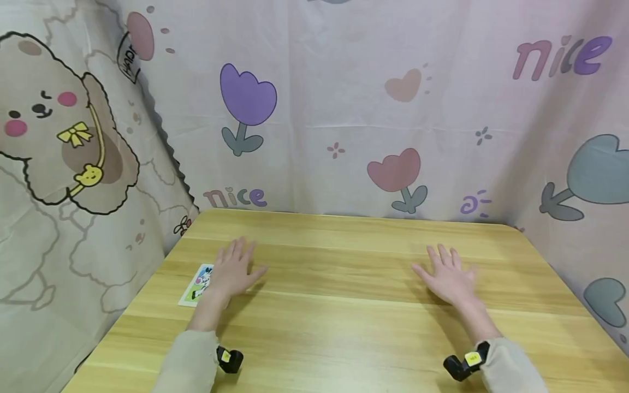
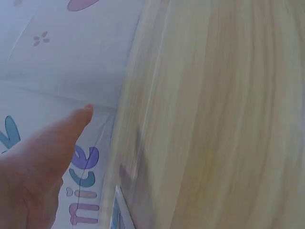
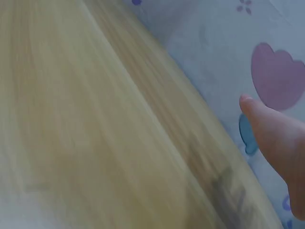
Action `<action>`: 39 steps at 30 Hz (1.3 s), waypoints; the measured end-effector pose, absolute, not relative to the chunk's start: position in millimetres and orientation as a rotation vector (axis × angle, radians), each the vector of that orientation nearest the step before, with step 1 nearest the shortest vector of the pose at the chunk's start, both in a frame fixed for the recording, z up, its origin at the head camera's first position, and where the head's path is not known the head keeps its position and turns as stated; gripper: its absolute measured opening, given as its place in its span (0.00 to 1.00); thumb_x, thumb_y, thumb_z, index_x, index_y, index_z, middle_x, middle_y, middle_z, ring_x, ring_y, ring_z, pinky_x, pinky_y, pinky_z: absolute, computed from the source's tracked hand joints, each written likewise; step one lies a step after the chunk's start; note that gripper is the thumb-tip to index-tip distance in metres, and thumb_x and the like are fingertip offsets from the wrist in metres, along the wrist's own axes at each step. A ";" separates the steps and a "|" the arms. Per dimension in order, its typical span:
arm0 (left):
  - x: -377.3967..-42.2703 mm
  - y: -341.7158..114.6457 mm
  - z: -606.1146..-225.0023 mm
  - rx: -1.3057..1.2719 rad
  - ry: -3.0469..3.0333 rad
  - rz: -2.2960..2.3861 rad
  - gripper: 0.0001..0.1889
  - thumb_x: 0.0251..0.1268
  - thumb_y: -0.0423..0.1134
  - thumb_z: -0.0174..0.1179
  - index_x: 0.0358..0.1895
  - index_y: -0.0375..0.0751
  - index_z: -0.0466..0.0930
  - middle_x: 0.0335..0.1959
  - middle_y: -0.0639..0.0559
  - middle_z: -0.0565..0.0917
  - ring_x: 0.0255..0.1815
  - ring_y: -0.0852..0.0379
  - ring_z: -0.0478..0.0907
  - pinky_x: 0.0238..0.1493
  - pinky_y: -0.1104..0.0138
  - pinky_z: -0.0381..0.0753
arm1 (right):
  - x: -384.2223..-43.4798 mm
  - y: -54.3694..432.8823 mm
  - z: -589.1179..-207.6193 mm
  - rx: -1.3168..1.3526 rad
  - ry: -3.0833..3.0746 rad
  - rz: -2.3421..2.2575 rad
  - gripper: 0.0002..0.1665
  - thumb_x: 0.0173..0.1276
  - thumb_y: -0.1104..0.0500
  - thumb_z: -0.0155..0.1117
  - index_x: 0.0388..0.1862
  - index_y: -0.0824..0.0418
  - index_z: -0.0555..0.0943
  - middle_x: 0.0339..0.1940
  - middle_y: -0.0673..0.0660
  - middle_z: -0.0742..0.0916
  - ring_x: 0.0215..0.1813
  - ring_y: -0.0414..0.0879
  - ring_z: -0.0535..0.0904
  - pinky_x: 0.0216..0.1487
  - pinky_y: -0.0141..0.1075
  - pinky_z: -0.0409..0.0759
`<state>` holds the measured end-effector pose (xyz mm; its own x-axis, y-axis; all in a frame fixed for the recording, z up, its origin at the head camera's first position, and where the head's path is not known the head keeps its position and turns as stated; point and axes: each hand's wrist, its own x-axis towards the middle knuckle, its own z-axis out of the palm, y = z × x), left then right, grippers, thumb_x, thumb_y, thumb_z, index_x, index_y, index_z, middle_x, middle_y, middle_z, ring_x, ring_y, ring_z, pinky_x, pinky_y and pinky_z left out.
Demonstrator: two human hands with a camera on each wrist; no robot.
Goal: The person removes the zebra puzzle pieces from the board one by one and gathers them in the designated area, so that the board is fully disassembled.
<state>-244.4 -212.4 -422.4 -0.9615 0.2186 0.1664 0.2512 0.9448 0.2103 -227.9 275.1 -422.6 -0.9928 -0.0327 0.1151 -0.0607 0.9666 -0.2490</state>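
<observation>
In the head view my left hand (image 1: 233, 273) is spread over the left part of the table, palm down, holding nothing. It partly covers a small flat card (image 1: 200, 284) with a white border and a cartoon animal on green. Whether the hand touches the card I cannot tell. A corner of the card (image 2: 122, 212) shows at the bottom of the left wrist view, near the thumb (image 2: 71, 129). My right hand (image 1: 449, 277) is spread over the right part of the table, fingers apart and holding nothing. Its thumb (image 3: 267, 121) appears in the right wrist view.
The wooden table (image 1: 334, 338) fills the lower part of the head view. A printed curtain (image 1: 314, 98) with tulips and hearts hangs along its back edge. Another curtain (image 1: 39, 245) with a cartoon bear borders the left side. Both wrists carry a small black camera (image 1: 231, 360).
</observation>
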 end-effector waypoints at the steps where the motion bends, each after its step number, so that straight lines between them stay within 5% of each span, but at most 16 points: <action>1: -243.3 -215.8 -422.1 -0.361 -2.952 -0.352 0.43 0.63 0.63 0.48 0.72 0.36 0.51 0.72 0.33 0.44 0.72 0.35 0.38 0.67 0.42 0.33 | -230.0 270.0 -421.6 0.082 -3.004 0.401 0.50 0.66 0.29 0.36 0.73 0.63 0.50 0.72 0.70 0.52 0.70 0.70 0.43 0.55 0.76 0.33; 11: -227.7 -273.1 -417.7 -0.314 -2.915 -0.589 0.53 0.53 0.57 0.63 0.70 0.25 0.44 0.68 0.26 0.50 0.68 0.29 0.46 0.63 0.36 0.43 | -256.1 190.0 -407.9 0.337 -2.832 0.849 0.43 0.70 0.46 0.51 0.69 0.76 0.52 0.68 0.74 0.60 0.69 0.67 0.53 0.69 0.55 0.48; 22: -201.5 -313.4 -421.1 -0.192 -2.962 -1.146 0.60 0.52 0.48 0.68 0.69 0.22 0.28 0.67 0.18 0.38 0.65 0.22 0.39 0.61 0.34 0.43 | -254.1 72.1 -387.3 0.643 -2.764 1.275 0.45 0.63 0.50 0.63 0.70 0.70 0.55 0.67 0.68 0.67 0.68 0.60 0.59 0.69 0.49 0.56; 27: -198.1 -314.8 -423.0 -0.170 -3.013 -1.203 0.60 0.51 0.48 0.68 0.67 0.18 0.29 0.65 0.16 0.39 0.64 0.21 0.41 0.61 0.34 0.43 | -250.2 26.4 -390.7 0.722 -2.806 1.315 0.46 0.63 0.47 0.62 0.70 0.68 0.56 0.67 0.65 0.67 0.68 0.57 0.62 0.67 0.47 0.59; 33: -197.5 -318.2 -430.9 -0.200 -3.028 -1.283 0.56 0.50 0.45 0.69 0.66 0.15 0.37 0.62 0.18 0.53 0.62 0.25 0.54 0.61 0.36 0.51 | -237.1 -18.1 -404.3 0.737 -2.847 1.418 0.46 0.61 0.45 0.64 0.70 0.66 0.58 0.66 0.61 0.70 0.63 0.54 0.69 0.64 0.45 0.66; 39: -195.1 -319.4 -433.4 -0.213 -3.062 -1.211 0.56 0.50 0.48 0.68 0.67 0.15 0.38 0.64 0.17 0.50 0.63 0.23 0.49 0.60 0.34 0.47 | -218.9 -52.3 -423.9 0.798 -2.910 1.275 0.45 0.60 0.42 0.64 0.69 0.64 0.62 0.65 0.58 0.72 0.66 0.52 0.66 0.65 0.42 0.64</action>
